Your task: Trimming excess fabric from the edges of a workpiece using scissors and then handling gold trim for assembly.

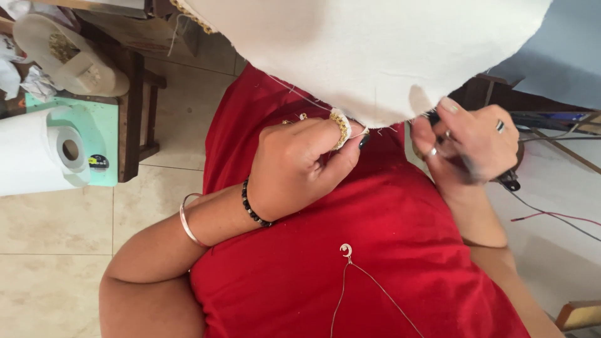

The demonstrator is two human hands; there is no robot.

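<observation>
White fabric [369,56] hangs from the top of the head view, its lower edge over a red garment [350,250]. Left hand [300,166], wearing a beaded bracelet [253,206] and a bangle [188,225], has its fingers pinched together on a small gold-beaded trim piece [340,128] at the fabric's edge. Right hand [469,141] is closed around a dark tool [508,180], its fingertips touching the same edge. Left of them, a paper roll [37,153] lies on a mint-green stand [100,134].
</observation>
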